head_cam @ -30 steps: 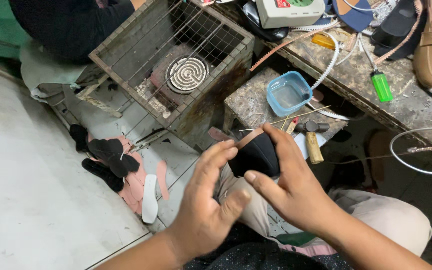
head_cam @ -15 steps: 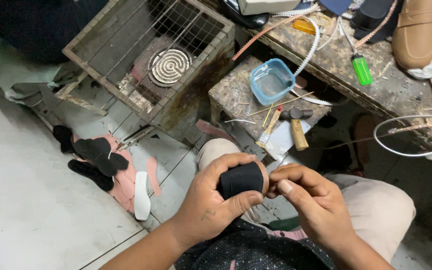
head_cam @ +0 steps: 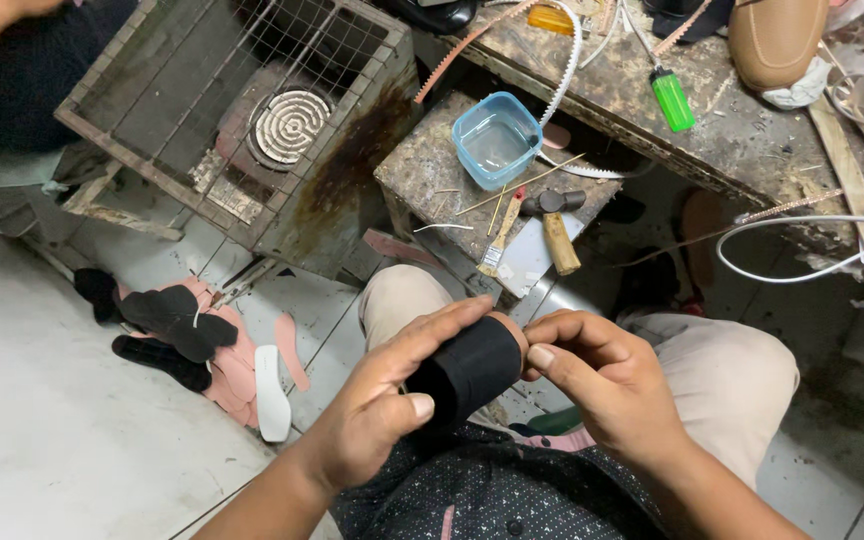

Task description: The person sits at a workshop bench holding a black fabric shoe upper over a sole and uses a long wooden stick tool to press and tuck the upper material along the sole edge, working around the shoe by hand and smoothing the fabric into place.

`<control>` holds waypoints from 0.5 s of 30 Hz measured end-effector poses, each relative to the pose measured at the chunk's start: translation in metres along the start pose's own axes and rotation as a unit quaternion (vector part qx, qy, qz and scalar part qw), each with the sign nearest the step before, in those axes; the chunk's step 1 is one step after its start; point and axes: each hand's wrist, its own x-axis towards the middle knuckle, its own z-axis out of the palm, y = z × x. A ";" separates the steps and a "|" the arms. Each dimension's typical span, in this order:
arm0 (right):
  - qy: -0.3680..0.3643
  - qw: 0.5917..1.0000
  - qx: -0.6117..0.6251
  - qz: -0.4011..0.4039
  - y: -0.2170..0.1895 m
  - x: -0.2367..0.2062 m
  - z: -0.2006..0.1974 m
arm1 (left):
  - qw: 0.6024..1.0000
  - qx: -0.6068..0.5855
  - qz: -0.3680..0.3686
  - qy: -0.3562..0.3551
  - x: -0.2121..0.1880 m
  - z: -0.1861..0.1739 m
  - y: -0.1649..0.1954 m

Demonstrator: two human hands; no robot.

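My left hand (head_cam: 387,400) wraps around a curved black piece of shoe material (head_cam: 467,368), thumb below and fingers over its top. My right hand (head_cam: 602,375) pinches the right end of the same black piece with thumb and fingertips. Both hands hold it just above my lap, between my knees in beige trousers. Part of the piece is hidden under my left fingers.
A rusty wire cage with a coil heater (head_cam: 287,125) stands at upper left. A small stone block (head_cam: 432,180) carries a blue plastic tub (head_cam: 497,138), a brush and a hammer (head_cam: 552,225). Black and pink sole cutouts (head_cam: 197,345) lie on the floor. A cluttered workbench with a green lighter (head_cam: 672,100) is behind.
My hands drew closer to my body and closed around the black piece, which is now more rolled. The view shifted slightly toward the floor.
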 end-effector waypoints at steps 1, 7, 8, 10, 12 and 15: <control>0.003 1.000 0.004 0.006 0.000 0.000 -0.002 | 0.999 -0.024 -0.034 0.001 0.000 -0.002 0.000; -0.061 0.997 0.031 0.024 0.005 -0.004 0.000 | 0.978 0.205 0.022 0.024 0.000 0.003 -0.014; -0.055 0.997 0.043 0.029 0.007 -0.005 0.003 | 0.974 0.224 0.029 0.036 0.000 0.005 -0.016; -0.040 0.996 0.067 0.039 0.012 -0.006 0.010 | 0.980 0.188 0.025 0.052 -0.002 0.008 -0.017; -0.049 0.996 0.067 0.031 0.017 -0.007 0.014 | 0.981 0.178 0.026 0.070 -0.003 0.010 -0.017; -0.047 0.997 0.054 0.008 0.021 -0.010 0.016 | 0.977 0.190 0.030 0.093 -0.005 0.013 -0.018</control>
